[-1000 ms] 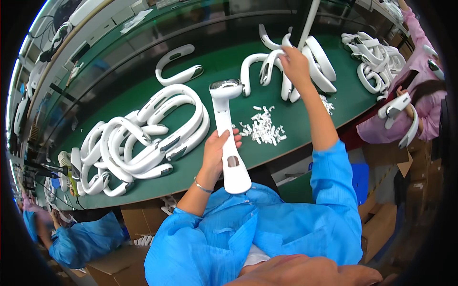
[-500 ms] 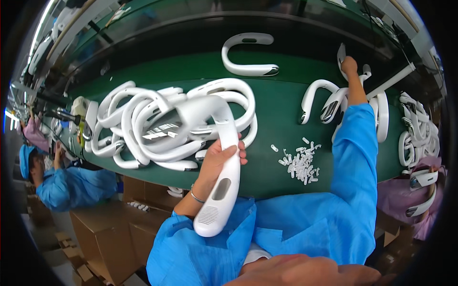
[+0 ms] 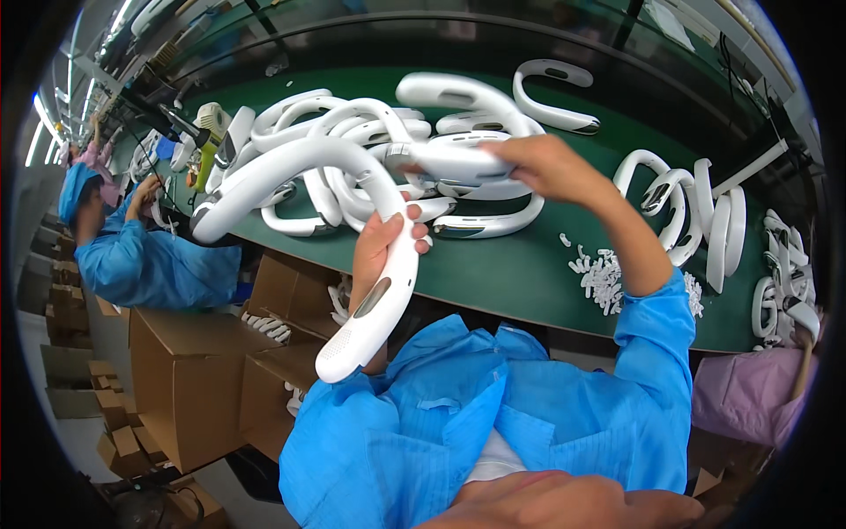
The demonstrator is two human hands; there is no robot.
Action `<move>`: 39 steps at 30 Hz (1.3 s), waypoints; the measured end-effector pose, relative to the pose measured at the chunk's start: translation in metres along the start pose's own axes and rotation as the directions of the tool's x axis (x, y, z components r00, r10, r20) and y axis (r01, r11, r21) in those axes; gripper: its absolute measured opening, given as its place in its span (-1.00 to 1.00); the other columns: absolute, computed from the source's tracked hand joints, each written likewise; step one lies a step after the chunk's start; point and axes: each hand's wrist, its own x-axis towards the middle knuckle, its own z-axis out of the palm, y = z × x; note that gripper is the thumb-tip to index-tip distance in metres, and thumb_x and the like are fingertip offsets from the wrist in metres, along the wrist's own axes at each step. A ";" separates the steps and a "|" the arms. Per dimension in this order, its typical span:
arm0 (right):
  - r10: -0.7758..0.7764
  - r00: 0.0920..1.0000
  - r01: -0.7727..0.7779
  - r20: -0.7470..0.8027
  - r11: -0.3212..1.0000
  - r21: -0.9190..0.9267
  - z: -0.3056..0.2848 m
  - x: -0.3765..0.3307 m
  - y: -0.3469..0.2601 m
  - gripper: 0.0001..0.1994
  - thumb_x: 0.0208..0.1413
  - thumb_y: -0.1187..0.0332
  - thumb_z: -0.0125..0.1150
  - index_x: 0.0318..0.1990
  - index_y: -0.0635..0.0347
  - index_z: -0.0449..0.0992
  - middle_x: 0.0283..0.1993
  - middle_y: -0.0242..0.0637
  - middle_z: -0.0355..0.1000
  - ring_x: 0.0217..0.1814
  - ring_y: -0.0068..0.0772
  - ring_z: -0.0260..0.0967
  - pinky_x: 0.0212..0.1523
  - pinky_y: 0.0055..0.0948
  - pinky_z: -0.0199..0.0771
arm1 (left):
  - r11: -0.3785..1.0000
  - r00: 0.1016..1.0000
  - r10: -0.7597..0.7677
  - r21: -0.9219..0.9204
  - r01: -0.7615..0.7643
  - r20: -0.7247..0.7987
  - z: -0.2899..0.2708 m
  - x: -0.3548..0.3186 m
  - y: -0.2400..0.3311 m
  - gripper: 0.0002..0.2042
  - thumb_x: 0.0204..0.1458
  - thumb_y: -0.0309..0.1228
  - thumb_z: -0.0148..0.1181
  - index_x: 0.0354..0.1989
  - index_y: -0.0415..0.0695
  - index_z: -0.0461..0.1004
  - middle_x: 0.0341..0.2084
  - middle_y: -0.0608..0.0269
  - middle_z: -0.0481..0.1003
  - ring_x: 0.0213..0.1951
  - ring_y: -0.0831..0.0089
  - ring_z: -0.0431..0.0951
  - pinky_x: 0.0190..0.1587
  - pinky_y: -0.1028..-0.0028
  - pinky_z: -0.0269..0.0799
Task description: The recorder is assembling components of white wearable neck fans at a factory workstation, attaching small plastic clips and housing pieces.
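The left grip [image 3: 386,242] clasps a curved white device [image 3: 374,322], near end bodyward; rightward, the right grip [image 3: 548,167] apparently pinches a blurred white piece [image 3: 463,162].

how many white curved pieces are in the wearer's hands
2: one white curved piece in the left hand, another curved piece in the right hand.

White curved device [image 3: 352,159] w/ grey oval inset [image 3: 371,298] & dotted grille [image 3: 337,346] vs. dk. green bench [image 3: 511,273]; near jacket [image 3: 573,388] bright blue, cartons [image 3: 189,388] near L brown, co-worker's garment [image 3: 749,388] at R pink.
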 end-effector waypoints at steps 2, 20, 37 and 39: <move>-0.025 0.998 0.025 0.052 1.000 0.005 0.029 0.011 -0.006 -0.46 -0.15 0.54 0.25 0.10 0.12 0.38 -0.13 -0.09 0.47 -0.15 -0.04 0.44 -0.14 -0.22 0.43 | 0.996 0.998 0.042 0.078 -0.039 -0.044 -0.005 -0.009 0.013 -0.65 0.13 -0.48 -0.03 0.09 -0.22 0.15 -0.25 0.11 0.29 -0.30 0.43 0.36 -0.35 0.47 0.43; 0.611 0.789 -0.564 -0.064 0.680 -0.469 -0.018 -0.032 0.213 -0.63 -0.17 0.47 0.20 -0.09 0.19 0.48 -0.19 0.02 0.46 -0.06 0.05 0.39 -0.03 -0.14 0.35 | 0.947 0.948 -0.319 0.036 0.318 0.014 0.006 -0.004 0.013 -0.59 0.08 -0.44 0.08 0.08 -0.25 0.16 -0.31 0.06 0.34 -0.35 0.39 0.38 -0.42 0.47 0.44; 0.419 0.887 -0.417 -0.193 0.549 -0.724 0.017 -0.193 0.018 -0.66 -0.23 0.61 0.14 -0.18 0.23 0.47 -0.37 -0.21 0.44 -0.22 -0.17 0.43 -0.13 -0.22 0.36 | 0.812 0.822 -0.565 0.226 0.539 0.070 0.040 0.009 -0.095 -0.58 0.06 -0.52 0.10 0.11 -0.23 0.18 -0.31 0.07 0.35 -0.34 0.38 0.44 -0.34 0.45 0.53; 0.311 0.892 -0.447 -0.327 0.516 -0.731 0.019 -0.189 0.006 -0.72 -0.19 0.58 0.12 -0.22 0.22 0.47 -0.34 -0.22 0.43 -0.21 -0.19 0.42 -0.13 -0.23 0.36 | 0.835 0.846 -0.528 0.227 0.501 0.076 0.028 0.007 -0.105 -0.70 0.07 -0.54 0.08 -0.02 -0.26 0.25 -0.30 0.10 0.43 -0.35 0.41 0.51 -0.30 0.41 0.57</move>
